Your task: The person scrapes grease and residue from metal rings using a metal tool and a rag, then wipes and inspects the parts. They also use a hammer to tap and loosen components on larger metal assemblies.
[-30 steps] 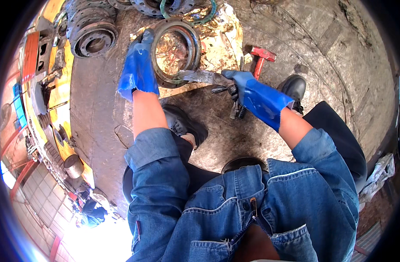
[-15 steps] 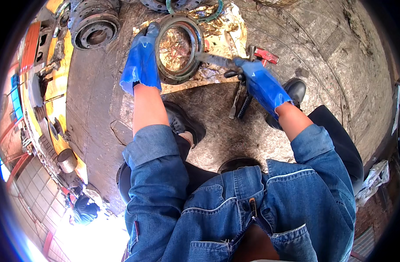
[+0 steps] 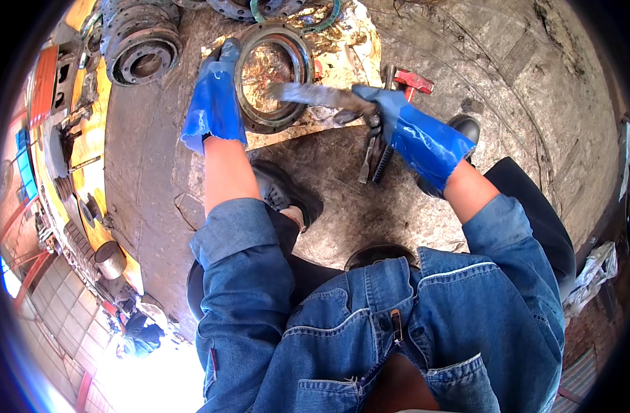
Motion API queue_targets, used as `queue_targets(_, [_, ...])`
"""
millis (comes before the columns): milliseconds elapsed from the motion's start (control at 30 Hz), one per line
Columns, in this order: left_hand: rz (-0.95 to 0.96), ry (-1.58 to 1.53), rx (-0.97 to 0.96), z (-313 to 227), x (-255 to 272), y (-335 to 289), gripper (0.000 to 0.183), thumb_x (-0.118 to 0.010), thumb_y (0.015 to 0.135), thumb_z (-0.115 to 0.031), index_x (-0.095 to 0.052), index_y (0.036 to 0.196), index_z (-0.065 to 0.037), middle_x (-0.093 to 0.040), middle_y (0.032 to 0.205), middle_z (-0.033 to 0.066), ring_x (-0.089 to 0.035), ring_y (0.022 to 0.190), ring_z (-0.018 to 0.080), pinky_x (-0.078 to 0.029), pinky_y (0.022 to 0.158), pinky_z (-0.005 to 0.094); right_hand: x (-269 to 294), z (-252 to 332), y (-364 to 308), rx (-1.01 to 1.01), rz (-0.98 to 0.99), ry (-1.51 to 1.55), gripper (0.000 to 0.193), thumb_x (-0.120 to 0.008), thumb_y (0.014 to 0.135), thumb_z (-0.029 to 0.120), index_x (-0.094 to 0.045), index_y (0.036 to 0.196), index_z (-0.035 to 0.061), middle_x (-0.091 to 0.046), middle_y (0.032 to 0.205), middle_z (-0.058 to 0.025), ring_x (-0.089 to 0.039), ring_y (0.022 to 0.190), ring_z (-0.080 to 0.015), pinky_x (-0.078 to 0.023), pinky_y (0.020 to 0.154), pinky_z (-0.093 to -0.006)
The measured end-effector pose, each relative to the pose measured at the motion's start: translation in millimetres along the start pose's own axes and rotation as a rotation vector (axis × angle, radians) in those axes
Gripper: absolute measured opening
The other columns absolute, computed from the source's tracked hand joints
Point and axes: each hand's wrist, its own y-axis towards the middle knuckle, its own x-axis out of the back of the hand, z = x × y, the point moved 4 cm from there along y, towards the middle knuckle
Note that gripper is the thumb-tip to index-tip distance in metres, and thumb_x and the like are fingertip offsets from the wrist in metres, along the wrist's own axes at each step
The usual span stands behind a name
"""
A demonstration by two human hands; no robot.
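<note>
Left hand (image 3: 217, 89) is clamping its fingers on a metal ring (image 3: 306, 66); right hand (image 3: 392, 113) is gripping a blade (image 3: 316, 95) extending leftward from its fingers.

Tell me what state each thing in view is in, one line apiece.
Metal ring: left rim gripped by the left hand, tilt unclear
Flat blade: held by the right hand, motion-blurred, across the ring's right rim, contact unclear
Blue gloves: worn
Red hammer: lying on the floor
Green ring: partly out of frame
Rusty flanges: stacked
Jacket sleeves: rolled up
</note>
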Motion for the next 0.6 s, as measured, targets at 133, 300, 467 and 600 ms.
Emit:
queue_targets(133, [-0.011, -0.031, 0.024, 3.7, 7.5, -2.5, 0.055, -0.056, 0.09, -0.043, -0.057, 0.126, -0.001, -0.061, 0.12, 0.0159, -0.058, 0.105, 0.0268, -0.043, 0.092, 0.0376, 12.7, 34.8, -6.3, 0.225, -0.07, -0.486, 0.033, -0.071, 0.086, 0.036, -0.069, 0.102, 0.0064, -0.067, 0.07, -0.0032, -0.042, 0.046, -0.0068, -0.03, 0.042, -0.0236])
queue_targets(300, [0.012, -0.06, 0.023, 1.8, -1.4, 2.2, 0.055, -0.057, 0.09, -0.043, -0.057, 0.126, -0.001, -0.061, 0.12, 0.0157, -0.058, 0.105, 0.0264, -0.044, 0.092, 0.0374, 21.6, 16.3, 14.4, 0.278, 0.064, -0.352, 0.035, -0.069, 0.087, 0.036, -0.069, 0.105, 0.0055, -0.07, 0.076, -0.0053, -0.039, 0.044, -0.0053, -0.03, 0.042, -0.0225])
queue_targets(467, [0.005, -0.079, 0.029, 2.6, 0.8, 0.2, 0.055, -0.057, 0.09, -0.043, -0.057, 0.125, -0.001, -0.062, 0.119, 0.0155, -0.059, 0.104, 0.0259, -0.044, 0.091, 0.0371, 19.8, -9.6, 25.0, 0.32, 0.076, -0.404, 0.034, -0.069, 0.088, 0.03, -0.066, 0.111, 0.0048, -0.071, 0.09, -0.006, -0.052, 0.062, -0.0078, -0.041, 0.056, -0.0237])
queue_targets(600, [0.007, -0.096, 0.039, 4.5, 2.2, -0.1, 0.055, -0.057, 0.09, -0.044, -0.057, 0.125, -0.001, -0.062, 0.119, 0.0154, -0.059, 0.104, 0.0255, -0.044, 0.091, 0.037, 11.4, -29.8, 16.7, 0.153, 0.043, -0.112, 0.032, -0.071, 0.086, 0.022, -0.066, 0.11, 0.003, -0.07, 0.099, -0.0058, -0.063, 0.081, -0.0139, -0.05, 0.07, -0.0286])
